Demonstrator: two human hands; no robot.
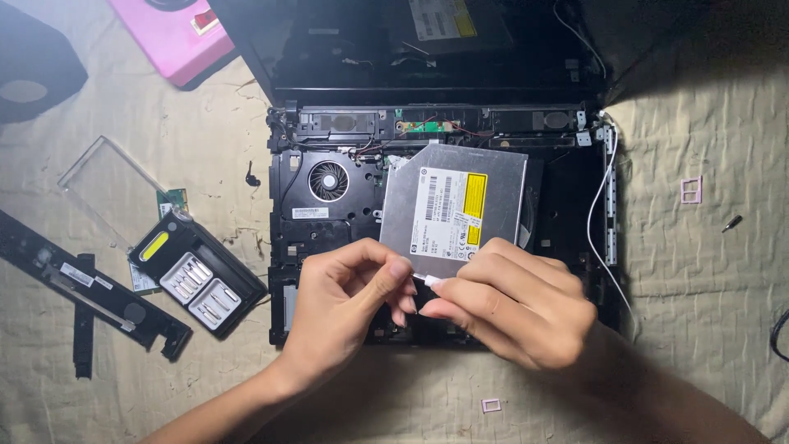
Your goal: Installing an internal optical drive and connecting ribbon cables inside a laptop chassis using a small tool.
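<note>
I see the flat silver optical drive with a white and yellow label [454,205] lying tilted on the opened black laptop chassis [329,222]. At its six o'clock edge, my left hand [345,312] and right hand [509,308] pinch a small white tab [427,279] between closed fingertips, steadying it; the black screwdriver-bit case [197,275] lies at nine o'clock on the cloth-covered surface [699,271].

A flat, square silver optical drive [454,205] lies tilted across the opened black laptop base [329,222], its upper corner toward one o'clock. A white label with a yellow patch covers its top face. Its lower edge, at six o'clock, meets the fingertips of both hands. A small white piece [429,279] sits pinched between the left hand [349,304] and right hand [509,308], just under that edge; its kind cannot be told.
</note>
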